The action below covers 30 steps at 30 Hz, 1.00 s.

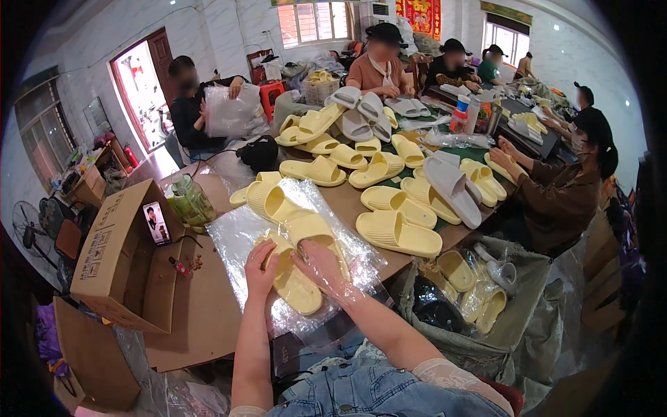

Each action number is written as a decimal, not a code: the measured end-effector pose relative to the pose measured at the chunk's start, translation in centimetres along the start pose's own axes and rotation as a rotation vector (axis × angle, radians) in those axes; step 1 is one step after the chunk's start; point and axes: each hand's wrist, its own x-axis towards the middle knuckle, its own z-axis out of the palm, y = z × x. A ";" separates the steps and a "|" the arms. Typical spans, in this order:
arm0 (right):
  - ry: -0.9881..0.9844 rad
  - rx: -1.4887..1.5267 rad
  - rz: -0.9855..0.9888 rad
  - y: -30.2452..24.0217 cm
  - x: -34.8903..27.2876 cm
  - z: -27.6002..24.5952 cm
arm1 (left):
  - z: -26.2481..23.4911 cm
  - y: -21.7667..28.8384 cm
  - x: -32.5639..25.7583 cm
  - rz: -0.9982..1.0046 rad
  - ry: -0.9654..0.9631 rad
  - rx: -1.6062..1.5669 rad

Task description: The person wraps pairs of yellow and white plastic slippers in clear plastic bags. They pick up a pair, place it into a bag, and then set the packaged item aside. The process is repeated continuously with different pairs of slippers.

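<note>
Pale marbled walls [243, 42] surround a busy room, where several people sit along the brown tabletop [201, 299], one in a black top [182, 115] handling clear plastic, another in a brown top [556, 191] at my right. Right in front of me, a yellow ridged slide slipper [300, 295] lies over a shiny stack of clear plastic bags [233, 240], near the table's edge, with a second yellow slipper [311, 226] just beside it. My left hand [262, 267] is closed around the first slipper's strap. My right hand [318, 264] lies between the two under clear film, its fingertips tucked out of sight, so I cannot tell whether they grip. Beyond, yellow and grey slippers [399, 236] are heaped. On my left stands an open cardboard box [114, 264] with a lit phone [157, 224]; on my right, a cloth-lined bin [517, 326] holds bagged slippers [458, 271].
</note>
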 end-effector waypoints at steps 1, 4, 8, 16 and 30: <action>0.008 -0.002 -0.010 0.1 0.0 0.1 | 0.0 0.0 0.0 0.007 0.003 0.001; -0.002 0.011 -0.008 0.2 -0.1 -0.1 | 0.1 -0.1 0.1 0.020 0.015 -0.002; -0.025 0.010 0.025 -0.5 0.1 -0.5 | 0.1 0.0 0.0 0.018 -0.001 0.015; -0.165 0.116 -0.139 -1.1 -2.9 -3.8 | -0.1 0.6 -0.1 -0.017 0.031 -0.003; -0.296 0.531 -0.128 -6.3 -6.4 -17.9 | -0.2 0.4 0.0 -0.004 0.001 -0.042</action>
